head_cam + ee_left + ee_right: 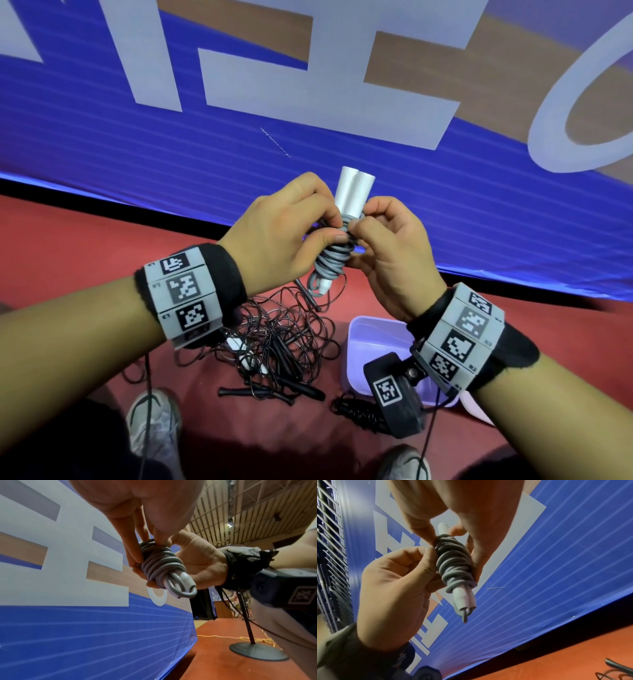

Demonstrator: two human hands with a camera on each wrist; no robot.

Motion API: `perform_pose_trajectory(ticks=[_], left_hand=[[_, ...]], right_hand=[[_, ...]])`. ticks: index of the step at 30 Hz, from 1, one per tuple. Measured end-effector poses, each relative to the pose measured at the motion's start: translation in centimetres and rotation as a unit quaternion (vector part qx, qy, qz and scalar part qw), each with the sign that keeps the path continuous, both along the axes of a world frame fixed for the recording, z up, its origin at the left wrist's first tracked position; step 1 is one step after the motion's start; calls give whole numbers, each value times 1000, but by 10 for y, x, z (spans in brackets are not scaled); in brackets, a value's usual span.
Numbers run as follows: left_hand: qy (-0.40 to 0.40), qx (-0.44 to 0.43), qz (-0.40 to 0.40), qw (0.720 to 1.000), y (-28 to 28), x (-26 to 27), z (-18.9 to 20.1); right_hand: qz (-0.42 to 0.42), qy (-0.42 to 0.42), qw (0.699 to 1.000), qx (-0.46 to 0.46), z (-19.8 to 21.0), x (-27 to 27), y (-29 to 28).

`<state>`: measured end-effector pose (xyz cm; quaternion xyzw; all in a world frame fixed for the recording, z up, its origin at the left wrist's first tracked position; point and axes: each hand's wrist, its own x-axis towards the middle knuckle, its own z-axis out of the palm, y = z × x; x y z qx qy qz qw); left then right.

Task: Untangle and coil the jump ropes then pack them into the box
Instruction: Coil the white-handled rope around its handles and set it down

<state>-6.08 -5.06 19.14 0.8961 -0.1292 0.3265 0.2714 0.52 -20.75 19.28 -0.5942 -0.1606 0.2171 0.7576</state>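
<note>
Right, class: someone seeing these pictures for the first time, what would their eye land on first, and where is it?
First, the grey rope wound tightly round its two white handles, held up mid-picture by the left hand and right hand. Next, the black tangle of ropes on the red floor below the hands, with the lilac box just to its right.

Left grip (274, 229), right grip (387, 240) raised together, fingers curled, pinching.

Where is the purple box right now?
In the head view the box sits on the red floor at lower right, under the right hand, beside the black rope tangle.
</note>
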Motion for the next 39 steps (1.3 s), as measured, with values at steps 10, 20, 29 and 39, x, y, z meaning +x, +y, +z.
perform_pose_trajectory(ticks=[10, 20, 29, 39], left_hand=[[73, -65, 18, 995, 13, 6, 18], [42, -35, -46, 997, 20, 4, 18], [32, 130, -97, 986, 32, 1, 29], [-4, 126, -23, 992, 23, 0, 26]], right_hand=[[4, -98, 994, -57, 1, 4, -2], [37, -75, 996, -41, 6, 5, -6], [96, -126, 987, -33, 1, 4, -11], [113, -161, 980, 1, -3, 0, -6]])
